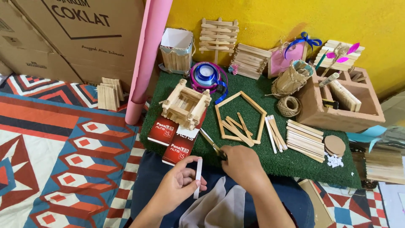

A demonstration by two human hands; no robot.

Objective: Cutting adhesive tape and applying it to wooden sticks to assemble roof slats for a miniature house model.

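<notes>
While the left hand (pixel 179 183) pinches a thin flat white stick (pixel 198 177) upright over the lap, the right hand (pixel 240 162) grips metal scissors (pixel 212 143) on fuzzy green turf (pixel 253 88).

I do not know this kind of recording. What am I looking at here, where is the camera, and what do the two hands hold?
There is no machine: a person works with bare hands, filmed by a camera on their head looking down. The left hand holds a thin white stick upright. The right hand grips scissors. On the green mat lie a pentagon stick frame, a small stick house, stacked craft sticks, a twine ball and a ribbon spool.
</notes>
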